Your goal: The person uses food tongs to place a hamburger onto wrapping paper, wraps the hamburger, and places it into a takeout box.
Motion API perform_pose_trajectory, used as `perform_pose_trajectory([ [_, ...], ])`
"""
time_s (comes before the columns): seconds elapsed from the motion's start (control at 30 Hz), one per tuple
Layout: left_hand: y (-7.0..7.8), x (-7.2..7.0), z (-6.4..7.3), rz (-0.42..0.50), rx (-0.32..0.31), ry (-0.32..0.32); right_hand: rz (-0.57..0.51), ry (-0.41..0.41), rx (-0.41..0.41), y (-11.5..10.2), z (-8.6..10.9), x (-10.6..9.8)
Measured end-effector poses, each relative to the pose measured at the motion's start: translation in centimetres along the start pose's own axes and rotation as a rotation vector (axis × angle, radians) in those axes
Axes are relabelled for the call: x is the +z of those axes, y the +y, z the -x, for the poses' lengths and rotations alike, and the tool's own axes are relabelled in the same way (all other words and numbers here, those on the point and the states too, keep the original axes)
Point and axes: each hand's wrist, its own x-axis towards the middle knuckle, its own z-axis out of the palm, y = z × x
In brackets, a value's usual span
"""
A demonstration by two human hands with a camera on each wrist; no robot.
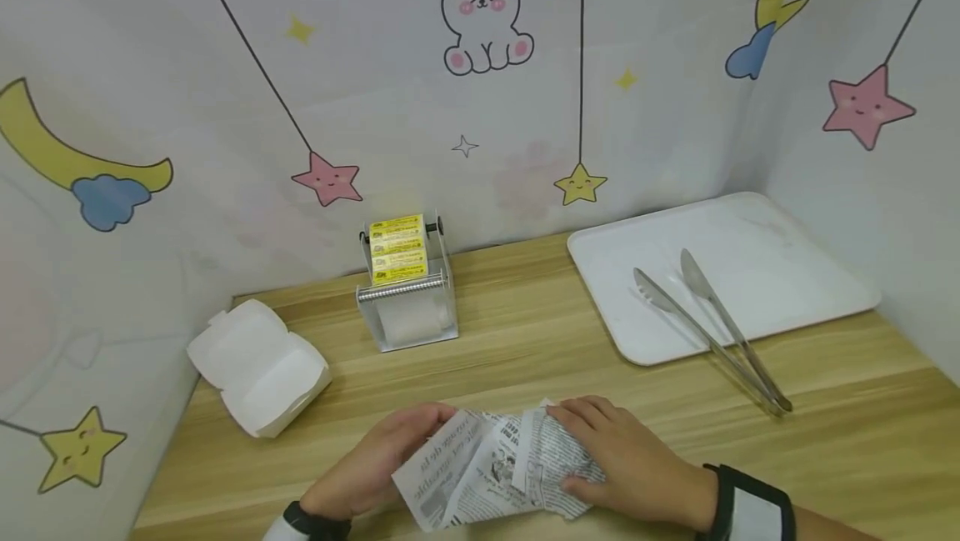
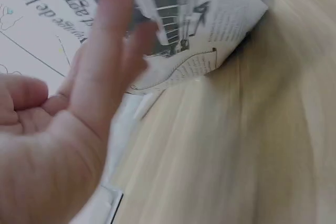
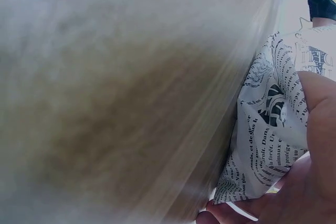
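Observation:
A sheet of newsprint-patterned wrapping paper point(image 1: 498, 470) is folded into a bundle near the table's front edge. Its contents are hidden. A loose flap stands up on the left side. My right hand point(image 1: 633, 462) grips the bundle's right end, thumb on the near side and fingers across the far side; in the right wrist view the printed paper point(image 3: 265, 135) bunches between thumb and fingers. My left hand point(image 1: 382, 453) is at the loose flap. The left wrist view shows its fingers point(image 2: 100, 66) extended against the paper, blurred, without curling round it.
An opened white takeout box point(image 1: 262, 374) sits at the left. Behind the hands stands a label dispenser point(image 1: 412, 316) with a roll of yellow labels point(image 1: 397, 249). Metal tongs point(image 1: 738, 341) lie partly on a white tray point(image 1: 795, 266) at the right. A patterned curtain point(image 1: 450, 107) backs the table.

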Motion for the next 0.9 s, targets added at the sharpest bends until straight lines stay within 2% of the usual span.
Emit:
perform_pose_trajectory([
  [0.07, -0.5, 0.5, -0.3, -0.073, 0.069, 0.021, 0.004, -0.001, -0.002, 0.0, 0.0, 0.0],
  [0.1, -0.9, 0.9, -0.5, -0.152, 0.131, 0.033, 0.008, -0.001, -0.003, 0.0, 0.0, 0.1],
  [0.2, -1.9, 2.0, -1.2, -0.297, 0.297, 0.074, 0.013, -0.007, -0.002, 0.0, -0.1, 0.1],
  [0.27, -2.3, 2.9, -1.7, -0.431, 0.401, 0.106, 0.015, -0.006, -0.004, 0.0, -0.1, 0.1],
  [0.33, -2.5, 3.7, -2.2, -0.548, 0.449, 0.125, 0.022, 0.001, -0.01, 0.0, -0.2, 0.1],
  [0.4, -2.5, 4.5, -2.7, -0.682, 0.457, 0.134, 0.034, 0.014, -0.024, 0.0, -0.2, 0.1],
  [0.47, -2.3, 5.2, -3.1, -0.768, 0.415, 0.126, 0.052, 0.026, -0.04, 0.0, -0.1, 0.2],
  [0.6, -2.0, 6.4, -3.8, -0.866, 0.327, 0.08, 0.074, 0.03, -0.053, 0.0, -0.1, 0.4],
  [0.73, -1.9, 7.2, -4.2, -0.945, 0.255, 0.061, 0.052, 0.037, -0.048, 0.1, -0.1, 0.5],
  [0.9, -2.1, 8.1, -4.9, -1.085, 0.246, 0.087, 0.022, 0.153, -0.098, 0.3, 0.1, 1.0],
])
